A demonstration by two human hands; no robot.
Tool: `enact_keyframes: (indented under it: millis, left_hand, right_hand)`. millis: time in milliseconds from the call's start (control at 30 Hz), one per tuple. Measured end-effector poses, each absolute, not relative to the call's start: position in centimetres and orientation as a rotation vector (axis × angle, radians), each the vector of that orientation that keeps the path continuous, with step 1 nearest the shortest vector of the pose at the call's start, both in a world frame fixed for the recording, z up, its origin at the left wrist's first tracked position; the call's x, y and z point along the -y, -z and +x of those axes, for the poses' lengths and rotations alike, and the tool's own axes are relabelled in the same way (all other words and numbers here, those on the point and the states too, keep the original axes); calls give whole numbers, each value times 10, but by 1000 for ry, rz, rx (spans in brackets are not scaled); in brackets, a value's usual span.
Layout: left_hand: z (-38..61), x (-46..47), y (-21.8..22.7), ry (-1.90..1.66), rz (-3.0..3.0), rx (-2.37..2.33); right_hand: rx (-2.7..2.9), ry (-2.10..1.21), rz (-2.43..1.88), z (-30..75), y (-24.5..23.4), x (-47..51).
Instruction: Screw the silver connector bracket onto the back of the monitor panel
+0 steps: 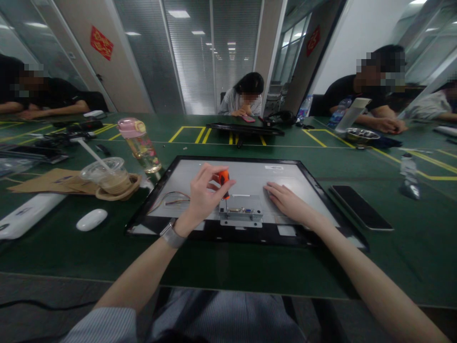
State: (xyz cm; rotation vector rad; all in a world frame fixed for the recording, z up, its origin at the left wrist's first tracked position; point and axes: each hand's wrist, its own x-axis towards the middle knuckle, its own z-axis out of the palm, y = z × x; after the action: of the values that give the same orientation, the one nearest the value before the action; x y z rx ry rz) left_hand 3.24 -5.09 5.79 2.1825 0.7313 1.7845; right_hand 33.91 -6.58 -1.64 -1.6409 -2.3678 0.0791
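My left hand (pixel 206 190) grips the orange and black handle of a screwdriver (pixel 224 178), held upright with its shaft pointing down. The tip meets the left end of a metal bracket (pixel 241 216) that carries a blue video port and other connectors. This bracket sits on the grey metal back of a display panel (pixel 246 181) with a black frame, lying flat in front of me. Palm down, my right hand (pixel 285 199) rests on the panel's right side with its fingers stretched out. Thin coloured wires (pixel 171 195) lie on the panel's left part.
To the left stand a pink-lidded bottle (pixel 141 145) and an iced drink cup (pixel 109 175), near a white mouse-shaped case (pixel 92 219). A phone (pixel 360 207) lies to the right. Behind the panel is a dark flat monitor part (pixel 246 128). Several people sit around the green table (pixel 221 267).
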Motion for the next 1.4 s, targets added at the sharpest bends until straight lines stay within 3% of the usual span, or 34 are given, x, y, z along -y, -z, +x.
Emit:
enact_keyframes:
  millis: [433, 867, 1167, 1400]
  left_hand:
    - [47, 61, -33, -1686, 1978, -438]
    - [51, 64, -40, -1752, 1874, -423]
    - [47, 69, -54, -1968, 2018, -785]
    - [50, 85, -57, -1852, 2058, -576]
  right_hand:
    - [2374, -85, -1639, 339, 15, 67]
    - [2383, -75, -1639, 339, 15, 66]
    - [2372, -69, -1625, 339, 16, 67]
    - [2379, -83, -1637, 340, 15, 68]
